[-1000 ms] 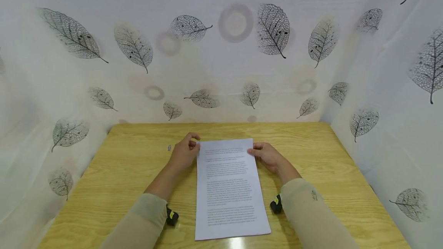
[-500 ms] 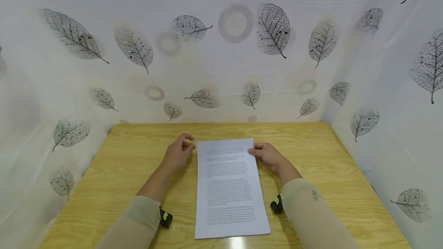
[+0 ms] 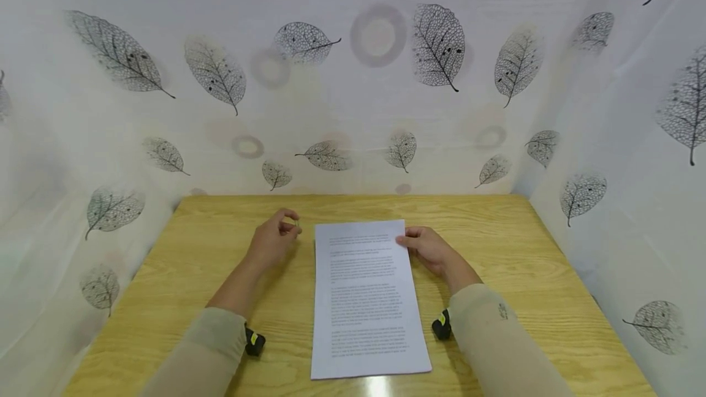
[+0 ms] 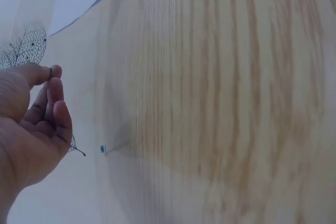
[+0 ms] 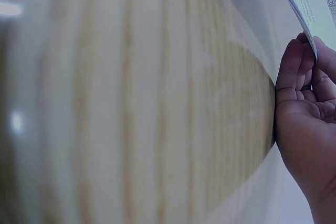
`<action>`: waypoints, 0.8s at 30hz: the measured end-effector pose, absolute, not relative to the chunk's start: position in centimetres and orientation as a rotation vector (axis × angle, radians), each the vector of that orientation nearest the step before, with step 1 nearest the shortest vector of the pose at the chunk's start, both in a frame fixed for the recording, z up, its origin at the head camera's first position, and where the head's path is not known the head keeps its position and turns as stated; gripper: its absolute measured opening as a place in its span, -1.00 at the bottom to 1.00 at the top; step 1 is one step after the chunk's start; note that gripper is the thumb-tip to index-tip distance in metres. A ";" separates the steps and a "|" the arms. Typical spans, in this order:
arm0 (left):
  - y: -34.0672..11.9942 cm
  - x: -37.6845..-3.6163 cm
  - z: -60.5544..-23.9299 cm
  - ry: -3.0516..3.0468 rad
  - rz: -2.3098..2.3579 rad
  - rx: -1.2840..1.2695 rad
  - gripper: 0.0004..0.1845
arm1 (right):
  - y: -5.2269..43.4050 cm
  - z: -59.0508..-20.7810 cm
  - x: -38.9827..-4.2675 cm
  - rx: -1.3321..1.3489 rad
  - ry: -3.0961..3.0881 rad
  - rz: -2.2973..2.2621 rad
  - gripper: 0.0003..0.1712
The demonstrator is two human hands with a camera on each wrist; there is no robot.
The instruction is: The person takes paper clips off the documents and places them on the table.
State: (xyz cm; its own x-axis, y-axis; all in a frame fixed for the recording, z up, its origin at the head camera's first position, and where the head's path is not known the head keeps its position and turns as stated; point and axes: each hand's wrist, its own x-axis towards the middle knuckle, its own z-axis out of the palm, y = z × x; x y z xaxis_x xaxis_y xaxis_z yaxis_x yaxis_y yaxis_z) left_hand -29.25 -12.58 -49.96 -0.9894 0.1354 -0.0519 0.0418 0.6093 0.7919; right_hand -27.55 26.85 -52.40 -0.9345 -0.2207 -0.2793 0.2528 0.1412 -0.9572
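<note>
A stack of printed paper sheets (image 3: 364, 299) lies in the middle of the table in the head view. My right hand (image 3: 432, 250) pinches its upper right edge, thumb on top and fingers beneath; the right wrist view shows the sheets' corner (image 5: 310, 19) between them. Left of the stack, apart from it, my left hand (image 3: 270, 241) pinches a small thin paper clip (image 3: 298, 225) between thumb and index fingertip. Most of that clip is covered by the fingertips. Another small, bluish paper clip (image 4: 103, 149) lies on the table in the left wrist view; in the head view my left hand hides it.
The wooden table (image 3: 193, 250) reaches back to a white curtain (image 3: 353, 90) with leaf prints, which also hangs along both sides. Black wrist cameras sit at the left sleeve (image 3: 255, 343) and the right sleeve (image 3: 442, 325).
My left hand has moved left, away from the stack's upper left corner, with the clip still pinched. It now covers the clip on the table. My right hand stays on the sheets.
</note>
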 end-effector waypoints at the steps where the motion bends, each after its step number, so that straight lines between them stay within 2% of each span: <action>1: -12.8 -29.3 -50.0 2.730 1.322 0.150 -0.66 | 26.8 -52.4 -27.5 0.034 2.075 -1.847 -0.62; 11: -15.0 -29.6 -50.0 2.828 1.153 0.220 -0.66 | 26.9 -52.5 -27.7 0.031 2.078 -1.835 -0.62; 24: -16.4 -30.7 -51.2 2.947 0.842 0.397 -0.78 | 27.1 -53.0 -28.0 0.037 2.085 -1.812 -0.62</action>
